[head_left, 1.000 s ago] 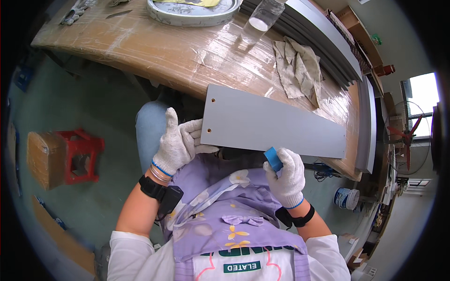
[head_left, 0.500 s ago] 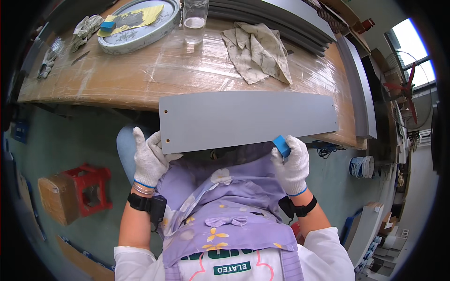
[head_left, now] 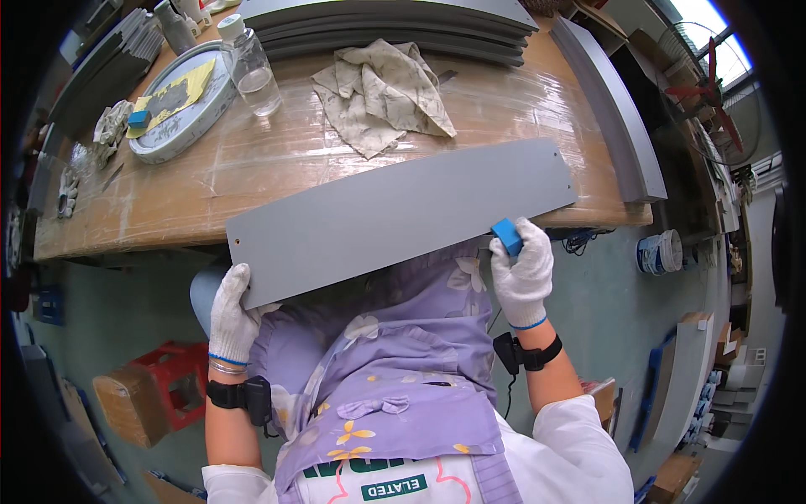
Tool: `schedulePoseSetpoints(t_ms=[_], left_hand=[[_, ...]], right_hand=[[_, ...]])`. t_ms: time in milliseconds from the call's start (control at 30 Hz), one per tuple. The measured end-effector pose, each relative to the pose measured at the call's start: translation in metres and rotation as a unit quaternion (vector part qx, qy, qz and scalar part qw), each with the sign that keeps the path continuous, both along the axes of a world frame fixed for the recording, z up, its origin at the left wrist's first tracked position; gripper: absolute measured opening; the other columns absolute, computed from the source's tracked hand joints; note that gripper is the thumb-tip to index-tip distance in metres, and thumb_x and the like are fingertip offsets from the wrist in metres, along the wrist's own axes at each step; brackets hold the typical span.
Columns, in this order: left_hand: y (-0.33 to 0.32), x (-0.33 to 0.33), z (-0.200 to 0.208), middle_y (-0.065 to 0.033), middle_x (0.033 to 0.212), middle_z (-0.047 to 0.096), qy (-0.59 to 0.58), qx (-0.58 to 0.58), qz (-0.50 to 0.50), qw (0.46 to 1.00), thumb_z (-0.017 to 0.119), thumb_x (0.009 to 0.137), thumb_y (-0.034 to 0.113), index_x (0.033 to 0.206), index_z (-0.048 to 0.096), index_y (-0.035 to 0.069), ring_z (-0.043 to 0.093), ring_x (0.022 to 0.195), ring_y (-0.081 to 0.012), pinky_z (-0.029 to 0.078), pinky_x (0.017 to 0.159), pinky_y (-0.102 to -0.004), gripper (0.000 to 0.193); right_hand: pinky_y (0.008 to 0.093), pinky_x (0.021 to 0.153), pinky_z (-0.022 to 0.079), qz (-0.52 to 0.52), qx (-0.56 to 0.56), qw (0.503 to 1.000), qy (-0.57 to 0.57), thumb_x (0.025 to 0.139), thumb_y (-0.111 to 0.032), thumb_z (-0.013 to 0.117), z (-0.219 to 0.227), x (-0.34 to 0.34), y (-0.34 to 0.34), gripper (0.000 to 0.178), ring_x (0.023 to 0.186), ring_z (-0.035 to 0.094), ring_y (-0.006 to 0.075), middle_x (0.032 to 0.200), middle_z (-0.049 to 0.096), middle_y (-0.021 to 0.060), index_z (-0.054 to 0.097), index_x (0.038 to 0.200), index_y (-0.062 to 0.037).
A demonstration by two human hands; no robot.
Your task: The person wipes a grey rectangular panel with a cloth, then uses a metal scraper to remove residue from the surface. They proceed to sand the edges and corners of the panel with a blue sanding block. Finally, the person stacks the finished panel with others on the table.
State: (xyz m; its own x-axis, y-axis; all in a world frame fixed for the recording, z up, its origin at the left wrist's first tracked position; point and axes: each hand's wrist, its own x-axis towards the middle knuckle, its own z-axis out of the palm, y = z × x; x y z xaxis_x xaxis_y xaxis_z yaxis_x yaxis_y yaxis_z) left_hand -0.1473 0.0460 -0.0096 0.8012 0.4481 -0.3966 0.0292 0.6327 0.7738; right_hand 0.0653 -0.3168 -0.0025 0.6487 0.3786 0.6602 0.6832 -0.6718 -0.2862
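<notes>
A long flat grey panel (head_left: 395, 214) with small holes near its ends lies slantwise over the table's front edge, its left end reaching out above my lap. My left hand (head_left: 233, 317), in a white knit glove, is closed on the panel's lower left corner, thumb on top and the other fingers hidden beneath. In my gloved right hand (head_left: 525, 269) a small blue block (head_left: 507, 236), like a sanding block, is pinched between thumb and fingers. It sits close to the panel's near edge at the right; whether it touches cannot be made out.
A stained cloth (head_left: 382, 97) lies beyond the panel on the film-covered table (head_left: 285, 155). At the far left are a clear bottle (head_left: 252, 71) and a round grey tray (head_left: 180, 139) holding yellow sandpaper and another blue block. Stacked grey panels (head_left: 395, 42) stand at the back.
My left hand has gone from loosely spread beside the panel to gripping its corner. The panel has shifted left and tilted, left end nearer me. My view has turned somewhat.
</notes>
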Motion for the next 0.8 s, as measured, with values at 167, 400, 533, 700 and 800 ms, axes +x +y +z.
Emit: schedulePoseSetpoints(t_ms=[167,400,533,700,800], left_hand=[[0.002,-0.001,-0.003,-0.0081,0.123,0.062,0.071,0.282,0.065,0.955,0.058,0.101,0.027,0.137,0.051,0.001,0.059,0.112,-0.0151,0.05,0.095,-0.0319,0.044],[-0.067,0.028,0.035,-0.0163,0.14,0.052,0.067,0.833,-0.054,0.547,0.08,0.078,0.037,0.136,0.056,0.006,0.041,0.137,-0.0383,0.024,0.118,-0.0555,0.07],[-0.098,0.062,0.033,-0.0152,0.143,0.049,0.03,0.853,-0.093,0.512,0.083,0.074,0.035,0.136,0.057,0.01,0.036,0.14,-0.0415,0.022,0.118,-0.0593,0.072],[-0.083,0.038,0.035,-0.0156,0.142,0.051,0.088,0.856,-0.087,0.502,0.079,0.077,0.023,0.133,0.06,0.01,0.036,0.14,-0.044,0.022,0.118,-0.0597,0.061],[-0.048,-0.016,0.034,-0.0154,0.135,0.056,0.146,0.887,-0.038,0.437,0.073,0.083,0.017,0.131,0.061,0.008,0.042,0.136,-0.0405,0.023,0.118,-0.0586,0.05]], right_hand=[[0.0332,0.087,0.051,-0.167,0.214,0.932,0.238,0.092,-0.012,0.067,0.005,0.017,-0.029,0.042,0.1,0.059,0.0172,0.114,0.058,0.0098,0.051,0.128,0.0013],[0.0269,0.077,0.054,-0.021,0.386,0.822,0.418,0.094,-0.011,0.062,0.023,-0.001,0.001,0.042,0.092,0.057,0.0136,0.118,0.053,0.0089,0.048,0.132,0.0008],[0.0283,0.079,0.052,0.007,0.4,0.811,0.427,0.096,-0.011,0.06,0.036,-0.001,0.013,0.038,0.09,0.058,0.0136,0.115,0.054,0.0074,0.049,0.131,-0.002],[0.0276,0.079,0.053,0.005,0.408,0.823,0.394,0.094,-0.008,0.062,0.032,0.005,-0.001,0.042,0.092,0.058,0.0139,0.114,0.053,0.008,0.047,0.132,0.0001],[0.0277,0.076,0.053,-0.008,0.415,0.821,0.391,0.094,-0.008,0.062,0.027,0.013,-0.023,0.041,0.089,0.057,0.013,0.112,0.054,0.0074,0.048,0.132,-0.0005]])
